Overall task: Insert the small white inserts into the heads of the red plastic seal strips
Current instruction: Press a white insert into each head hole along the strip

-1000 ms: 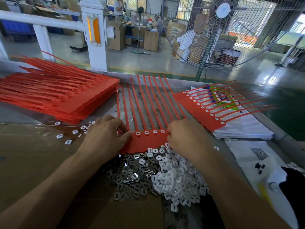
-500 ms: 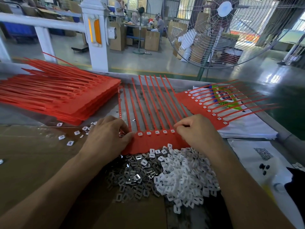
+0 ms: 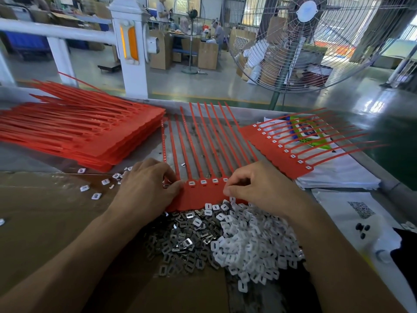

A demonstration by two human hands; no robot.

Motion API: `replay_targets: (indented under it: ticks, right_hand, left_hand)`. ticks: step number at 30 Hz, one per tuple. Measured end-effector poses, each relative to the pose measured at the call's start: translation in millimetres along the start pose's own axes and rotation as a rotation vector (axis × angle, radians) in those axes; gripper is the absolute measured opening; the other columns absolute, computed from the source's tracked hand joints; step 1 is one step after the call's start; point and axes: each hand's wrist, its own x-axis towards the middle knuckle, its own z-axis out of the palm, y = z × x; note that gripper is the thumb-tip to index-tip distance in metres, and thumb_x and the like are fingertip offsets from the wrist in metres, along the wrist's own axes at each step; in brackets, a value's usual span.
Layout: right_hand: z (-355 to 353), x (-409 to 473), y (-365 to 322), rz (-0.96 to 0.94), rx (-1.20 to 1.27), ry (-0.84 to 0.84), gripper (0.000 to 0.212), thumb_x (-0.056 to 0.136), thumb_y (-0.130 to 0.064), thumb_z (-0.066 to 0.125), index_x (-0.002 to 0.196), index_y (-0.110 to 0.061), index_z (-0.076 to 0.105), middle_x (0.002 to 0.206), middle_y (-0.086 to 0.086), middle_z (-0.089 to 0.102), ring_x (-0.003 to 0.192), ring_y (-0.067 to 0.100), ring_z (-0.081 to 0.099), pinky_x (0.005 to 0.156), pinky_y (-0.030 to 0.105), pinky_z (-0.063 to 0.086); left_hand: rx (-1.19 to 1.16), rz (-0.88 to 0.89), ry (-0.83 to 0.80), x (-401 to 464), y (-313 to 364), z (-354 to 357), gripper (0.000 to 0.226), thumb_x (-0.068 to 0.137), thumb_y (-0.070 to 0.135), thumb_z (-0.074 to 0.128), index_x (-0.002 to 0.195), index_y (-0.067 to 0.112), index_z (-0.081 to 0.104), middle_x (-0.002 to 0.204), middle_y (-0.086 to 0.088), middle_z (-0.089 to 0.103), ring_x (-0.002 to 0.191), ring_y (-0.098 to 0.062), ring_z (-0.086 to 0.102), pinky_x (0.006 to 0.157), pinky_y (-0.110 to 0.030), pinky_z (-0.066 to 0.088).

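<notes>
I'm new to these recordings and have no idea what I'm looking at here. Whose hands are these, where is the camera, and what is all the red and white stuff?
No machine here: a person works bare-handed, filmed by a camera on their head looking down. The left hand presses on a red sheet of joined seal strips, whose heads already carry several white inserts. The right hand pinches at the next head; whether it holds an insert is hidden. Near the person lie a pile of loose white inserts and a pile of metal clips. A stack of unfilled red sheets lies left, a filled sheet right.
</notes>
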Motion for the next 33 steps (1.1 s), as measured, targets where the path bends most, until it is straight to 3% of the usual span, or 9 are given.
replay_targets:
  ticks: [2, 6, 20, 25, 29, 33]
  right_hand:
    - [-3, -2, -3, -0.064, 0.058, -0.062, 0.003, 0.088, -0.038, 0.081, 0.088, -0.035, 0.079, 0.085, -0.018, 0.074, 0.077, -0.001, 0.068, 0.078, 0.032, 0.056]
    - [-4, -5, -7, -0.098, 0.098, -0.201, 0.011, 0.086, -0.026, 0.084, 0.092, -0.034, 0.079, 0.084, -0.019, 0.071, 0.072, -0.003, 0.064, 0.065, 0.013, 0.046]
    - [-3, -8, -13, -0.087, 0.112, -0.216, 0.007, 0.093, -0.026, 0.073, 0.087, -0.03, 0.072, 0.079, -0.017, 0.072, 0.068, -0.002, 0.065, 0.061, 0.015, 0.048]
    - [-2, -8, -13, -0.069, 0.196, -0.118, 0.008, 0.095, -0.026, 0.071, 0.089, -0.031, 0.07, 0.085, -0.009, 0.074, 0.072, 0.005, 0.07, 0.067, 0.022, 0.054]
    - [-2, -4, -6, -0.044, 0.206, 0.125, 0.008, 0.095, -0.028, 0.072, 0.089, -0.033, 0.074, 0.085, -0.014, 0.073, 0.074, 0.0, 0.066, 0.073, 0.027, 0.056]
    - [-2, 1, 9, 0.11, 0.268, 0.325, 0.012, 0.096, -0.025, 0.07, 0.091, -0.032, 0.077, 0.079, -0.018, 0.073, 0.068, -0.009, 0.063, 0.061, 0.01, 0.043]
  left_hand:
    - [0.002, -0.001, -0.004, 0, 1, 0, 0.019, 0.085, 0.057, 0.065, 0.089, 0.039, 0.064, 0.103, 0.012, 0.053, 0.107, -0.015, 0.05, 0.101, -0.046, 0.043]
    - [0.009, -0.004, -0.009, 0, 2, -1, 0.02, 0.086, 0.056, 0.065, 0.092, 0.037, 0.065, 0.104, 0.011, 0.053, 0.108, -0.016, 0.051, 0.101, -0.045, 0.043]
    - [0.005, -0.008, -0.006, -1, 2, -2, 0.02, 0.086, 0.056, 0.065, 0.093, 0.037, 0.066, 0.102, 0.012, 0.052, 0.106, -0.015, 0.049, 0.101, -0.045, 0.043]
    - [0.001, -0.002, -0.006, -1, 2, -2, 0.019, 0.086, 0.056, 0.065, 0.091, 0.038, 0.065, 0.101, 0.013, 0.052, 0.106, -0.015, 0.049, 0.101, -0.045, 0.043]
    - [-0.006, 0.0, -0.012, -1, 2, -2, 0.019, 0.086, 0.058, 0.064, 0.09, 0.04, 0.063, 0.102, 0.014, 0.051, 0.106, -0.013, 0.048, 0.102, -0.045, 0.043]
    - [-0.009, 0.003, -0.008, -2, 1, -2, 0.018, 0.086, 0.057, 0.064, 0.089, 0.039, 0.063, 0.101, 0.013, 0.051, 0.105, -0.013, 0.048, 0.102, -0.046, 0.042]
